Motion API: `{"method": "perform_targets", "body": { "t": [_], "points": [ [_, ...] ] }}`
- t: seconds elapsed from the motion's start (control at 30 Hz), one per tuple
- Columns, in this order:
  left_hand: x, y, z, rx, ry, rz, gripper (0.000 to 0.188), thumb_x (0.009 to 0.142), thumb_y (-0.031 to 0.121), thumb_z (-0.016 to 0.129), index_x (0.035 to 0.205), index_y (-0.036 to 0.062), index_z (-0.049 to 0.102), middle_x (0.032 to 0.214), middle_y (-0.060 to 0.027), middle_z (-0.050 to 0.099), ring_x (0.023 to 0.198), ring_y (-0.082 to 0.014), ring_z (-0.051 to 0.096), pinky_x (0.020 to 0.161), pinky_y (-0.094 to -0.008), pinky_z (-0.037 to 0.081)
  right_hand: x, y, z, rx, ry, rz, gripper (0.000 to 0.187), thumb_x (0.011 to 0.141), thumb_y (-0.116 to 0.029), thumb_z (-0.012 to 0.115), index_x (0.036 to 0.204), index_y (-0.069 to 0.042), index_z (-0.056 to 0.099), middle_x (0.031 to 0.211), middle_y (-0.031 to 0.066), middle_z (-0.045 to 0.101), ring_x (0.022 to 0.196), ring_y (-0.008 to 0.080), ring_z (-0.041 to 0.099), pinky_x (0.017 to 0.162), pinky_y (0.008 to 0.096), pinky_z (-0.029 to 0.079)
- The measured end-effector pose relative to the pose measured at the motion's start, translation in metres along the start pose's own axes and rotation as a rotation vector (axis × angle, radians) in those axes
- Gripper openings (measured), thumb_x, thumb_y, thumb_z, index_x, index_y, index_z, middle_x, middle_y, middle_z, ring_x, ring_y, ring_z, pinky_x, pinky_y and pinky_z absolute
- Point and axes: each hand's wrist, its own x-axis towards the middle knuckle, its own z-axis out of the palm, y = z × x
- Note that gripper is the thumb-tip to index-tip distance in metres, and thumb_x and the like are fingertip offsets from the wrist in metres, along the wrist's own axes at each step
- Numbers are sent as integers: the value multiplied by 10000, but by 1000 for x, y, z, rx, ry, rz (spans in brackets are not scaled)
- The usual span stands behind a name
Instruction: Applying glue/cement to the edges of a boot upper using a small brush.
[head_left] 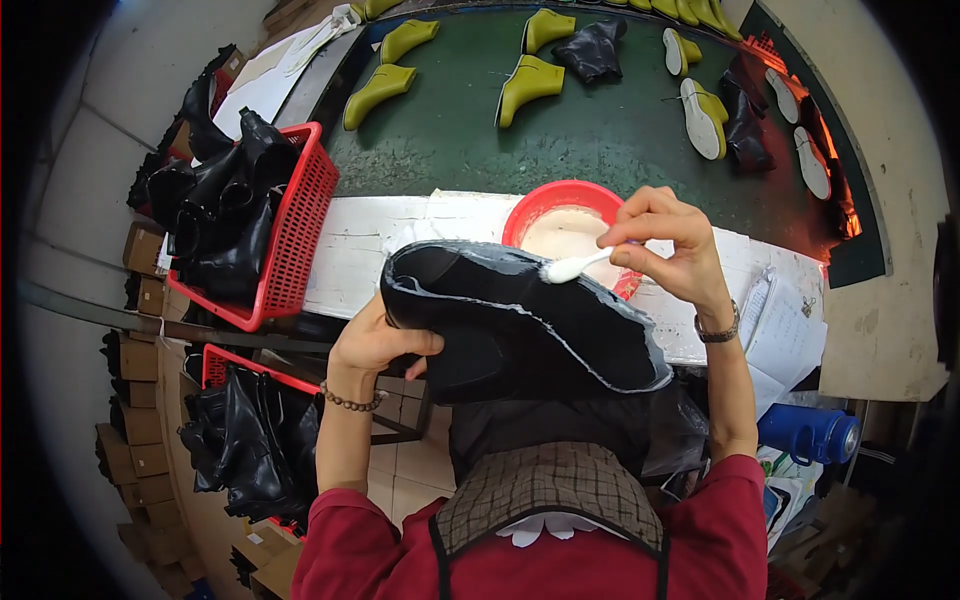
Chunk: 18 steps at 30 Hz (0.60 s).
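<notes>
Boot upper (pixel 520 345), black, is held up at the bench's near edge, about midway along. I see pale coating on its rim and in a line across it. Left hand (pixel 375 345) grips its left end, thumb on the near face. Right hand (pixel 660 235) pinches a white brush (pixel 580 266) between thumb and fingers; I read the bristles as touching the coated far rim.

Red bowl (pixel 540 193) of whitish paste (pixel 560 230) sits on the bench (pixel 450 140) by its white near strip (pixel 365 240), just beyond the upper, partly covered by the right hand from where I watch. Papers (pixel 785 335) at the near right corner, blue bottle (pixel 805 435) below it.

Left side, I get two baskets: red basket (pixel 303 225) beside the bench's left edge, heaped with black boots (pixel 235 255); second basket (pixel 215 362) nearer, also full of black footwear (pixel 250 440).

Lime-green boot forms (pixel 530 90) stand toward the far edge; those near the right edge show pale soles. Slumped black pieces (pixel 592 50) lie among them. Orange glow (pixel 850 200) at the right edge.
</notes>
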Motion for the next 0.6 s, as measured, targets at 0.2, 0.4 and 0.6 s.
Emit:
{"method": "perform_targets", "body": {
  "t": [0.2, 0.4, 0.6],
  "points": [
    [-5, 0, -5, -26, 24, 38, 554, 757, -151, 645, 1298, -88, 546, 800, -138, 673, 468, -170, 566, 366, -280, 437, -16, 5, -13, -26, -40, 24, 171, 772, -142, 854, 936, -112, 817, 824, -10, 677, 765, 125, 585, 798, 300, 373],
    [5, 1, 11, 53, -65, -59, 566, 768, -135, 646, 1320, -85, 528, 790, -122, 667, 471, -152, 564, 376, -275, 443, 17, -5, 6, 20, -43, -75, 173, 773, -127, 838, 942, -97, 817, 841, 21, 681, 802, 158, 569, 769, 315, 396],
    [14, 12, 25, 42, -50, -83, 541, 767, -144, 627, 1297, -93, 528, 770, -116, 654, 431, -167, 560, 368, -276, 443, 34, -5, 8, -2, -69, -132, 138, 850, -93, 792, 984, -61, 800, 865, 21, 679, 791, 130, 553, 742, 290, 401]
  ]
}}
